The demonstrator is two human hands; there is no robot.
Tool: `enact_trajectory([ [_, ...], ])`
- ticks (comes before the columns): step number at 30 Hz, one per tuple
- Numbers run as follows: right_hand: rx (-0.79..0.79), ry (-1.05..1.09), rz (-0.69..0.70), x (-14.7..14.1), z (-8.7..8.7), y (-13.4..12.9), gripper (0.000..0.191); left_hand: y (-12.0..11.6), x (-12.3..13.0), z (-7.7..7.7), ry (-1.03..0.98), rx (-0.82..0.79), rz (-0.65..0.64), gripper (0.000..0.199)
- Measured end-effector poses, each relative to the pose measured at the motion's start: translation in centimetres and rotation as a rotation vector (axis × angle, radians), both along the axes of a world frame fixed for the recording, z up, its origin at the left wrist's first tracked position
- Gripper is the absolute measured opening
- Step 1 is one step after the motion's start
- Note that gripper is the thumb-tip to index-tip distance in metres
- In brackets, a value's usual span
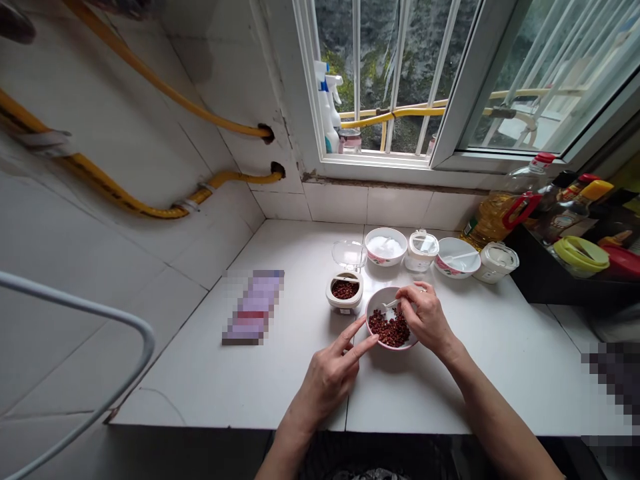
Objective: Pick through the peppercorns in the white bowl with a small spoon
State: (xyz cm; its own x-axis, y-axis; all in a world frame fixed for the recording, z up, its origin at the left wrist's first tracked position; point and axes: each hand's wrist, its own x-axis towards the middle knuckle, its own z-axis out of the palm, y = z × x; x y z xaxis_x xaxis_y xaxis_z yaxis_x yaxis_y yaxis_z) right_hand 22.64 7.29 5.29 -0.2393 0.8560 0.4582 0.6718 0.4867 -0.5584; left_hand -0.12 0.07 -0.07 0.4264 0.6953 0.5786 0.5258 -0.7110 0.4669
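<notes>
A bowl point(371, 325) of reddish-brown Sichuan peppercorns point(389, 329) stands on the white tiled counter. My right hand point(425, 313) is closed on a small white spoon point(391, 304) inside this bowl, its thumb and fingers pinching the handle. Two outstretched fingers of my left hand point(333, 370) touch the bowl's near left rim, and its other fingers are curled below. Just left of the bowl sits a seasoning jar point(345, 302), its clear lid point(349, 254) raised, with more peppercorns inside.
Behind are a bowl of white grains point(386, 247), another bowl with a white spoon point(457, 258), and two lidded jars point(423, 250) point(499, 261). An oil bottle point(505, 200) and sauce bottles point(575, 210) crowd the right. A blurred purple packet point(255, 307) lies left.
</notes>
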Motion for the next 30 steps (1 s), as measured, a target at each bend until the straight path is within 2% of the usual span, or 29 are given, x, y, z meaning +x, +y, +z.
enact_trajectory([
  [7, -0.271, 0.324, -0.080, -0.1, 0.7, -0.1, 0.014, 0.1, 0.0, 0.3, 0.009, 0.024, 0.012, 0.066],
  [10, -0.437, 0.525, -0.065, 0.2, 1.2, 0.0, 0.016, 0.2, 0.0, 0.2, -0.002, 0.031, 0.019, 0.066],
  [12, -0.491, 0.605, -0.045, 0.4, 1.3, 0.1, 0.017, 0.2, 0.0, 0.2, -0.013, 0.029, 0.017, 0.065],
  [15, -0.478, 0.584, -0.046, 0.6, 1.3, 0.2, 0.017, 0.2, 0.0, 0.1, -0.020, 0.018, 0.010, 0.064],
  [18, -0.288, 0.386, -0.076, 0.4, 0.8, 0.2, 0.013, 0.2, 0.1, 0.1, -0.028, 0.002, 0.011, 0.063],
  [21, -0.124, 0.193, -0.042, 0.0, 0.4, 0.1, 0.014, 0.2, 0.2, 0.0, -0.038, -0.007, 0.012, 0.063],
  [25, -0.180, 0.206, 0.002, -0.3, 0.3, 0.0, 0.016, 0.3, 0.3, -0.1, -0.037, 0.008, 0.015, 0.063],
  [30, -0.380, 0.453, -0.048, 0.1, 1.1, 0.0, 0.015, 0.3, 0.3, -0.1, -0.034, 0.021, 0.022, 0.064],
])
